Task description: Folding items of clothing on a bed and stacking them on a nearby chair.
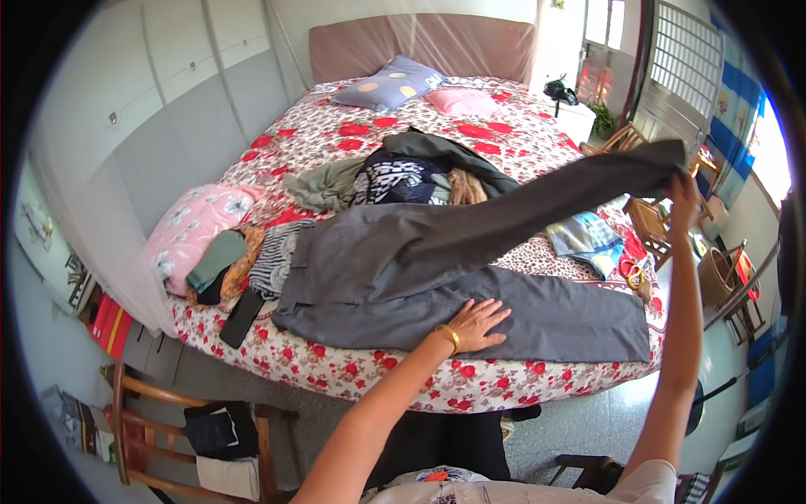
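Dark grey trousers (pixel 378 258) lie on the bed with the waistband at the left. My right hand (pixel 682 192) grips the hem end of the upper leg and holds it raised off the bed at the right. Palm down, my left hand (pixel 480 324) rests on the lower leg, fingers spread, a gold-coloured bracelet at the wrist. Beyond the trousers is a heap of clothes (pixel 400 176), partly covered by a dark garment (pixel 434 148). Folded clothes, among them a striped one (pixel 277 258), and a black smartphone (pixel 242 318) lie by the waistband. A folded plaid cloth (pixel 585 242) lies at the right.
The bed bears a floral sheet (pixel 466 394), a pink floral pillow (pixel 201 230), a blue pillow (pixel 390 83) and a small pink pillow (pixel 463 102). Yellow-handled scissors (pixel 633 274) lie near its right edge. A wooden chair (pixel 157 444) holding folded cloths stands at lower left. Netting hangs at the left.
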### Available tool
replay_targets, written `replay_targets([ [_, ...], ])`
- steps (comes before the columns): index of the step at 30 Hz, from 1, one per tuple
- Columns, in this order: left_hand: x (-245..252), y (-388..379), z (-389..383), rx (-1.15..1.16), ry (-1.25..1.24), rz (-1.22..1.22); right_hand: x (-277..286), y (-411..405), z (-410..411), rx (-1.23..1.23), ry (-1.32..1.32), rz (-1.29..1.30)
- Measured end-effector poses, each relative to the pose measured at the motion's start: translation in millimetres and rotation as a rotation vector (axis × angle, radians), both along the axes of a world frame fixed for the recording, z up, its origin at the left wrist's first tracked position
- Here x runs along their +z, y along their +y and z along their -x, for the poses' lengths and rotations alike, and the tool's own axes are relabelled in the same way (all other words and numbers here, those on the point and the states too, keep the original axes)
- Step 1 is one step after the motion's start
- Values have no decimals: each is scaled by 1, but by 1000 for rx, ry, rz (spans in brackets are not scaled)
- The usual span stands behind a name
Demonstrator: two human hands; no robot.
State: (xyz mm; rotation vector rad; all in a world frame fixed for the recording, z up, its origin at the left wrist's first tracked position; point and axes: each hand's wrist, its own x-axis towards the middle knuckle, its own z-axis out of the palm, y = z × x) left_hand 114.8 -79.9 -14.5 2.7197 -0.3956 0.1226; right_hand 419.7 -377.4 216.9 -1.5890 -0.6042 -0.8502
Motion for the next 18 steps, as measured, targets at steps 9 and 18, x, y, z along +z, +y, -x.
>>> replay_targets([
  [9,62,124,93,429,-480,937,-196,-200,37,-441,401,633],
  [18,5,344,137,1266,-476,417,-252,-210,50,-148,654,409],
])
